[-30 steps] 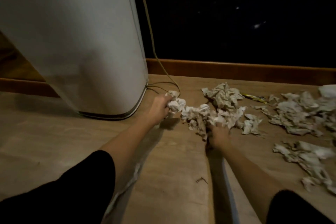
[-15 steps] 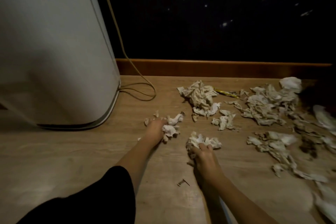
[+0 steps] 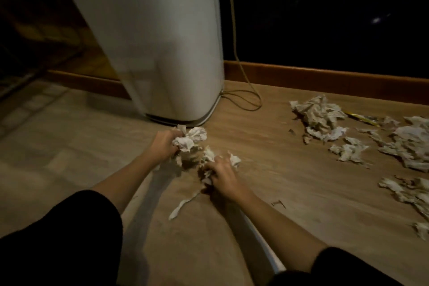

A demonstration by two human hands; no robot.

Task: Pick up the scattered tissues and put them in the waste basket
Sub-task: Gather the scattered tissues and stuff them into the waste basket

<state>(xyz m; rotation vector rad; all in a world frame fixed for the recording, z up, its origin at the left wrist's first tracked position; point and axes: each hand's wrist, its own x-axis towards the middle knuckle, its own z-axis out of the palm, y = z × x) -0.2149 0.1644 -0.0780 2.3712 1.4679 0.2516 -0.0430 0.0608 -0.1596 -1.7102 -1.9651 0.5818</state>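
Observation:
A tall white waste basket [image 3: 162, 42] stands on the wooden floor, just beyond my hands; its top is out of view. My left hand [image 3: 163, 144] is shut on a wad of crumpled tissues [image 3: 191, 138] close to the basket's base. My right hand [image 3: 222, 175] grips another bunch of tissues [image 3: 210, 157] right beside it, and the two bunches touch. A thin torn strip [image 3: 183, 204] trails on the floor under my right hand. More scattered tissues lie to the right in a far clump [image 3: 321, 115] and a larger spread [image 3: 408, 144].
A thin cable [image 3: 246, 100] runs down the dark wall and loops on the floor right of the basket. A wooden skirting board [image 3: 325, 79] lines the wall. A yellow wrapper [image 3: 362, 118] lies among the far tissues. Small debris [image 3: 278, 204] sits near my right forearm.
Both hands have come together in front of the basket's base, each still holding its tissues. The view has swung left, so the basket now stands at the centre.

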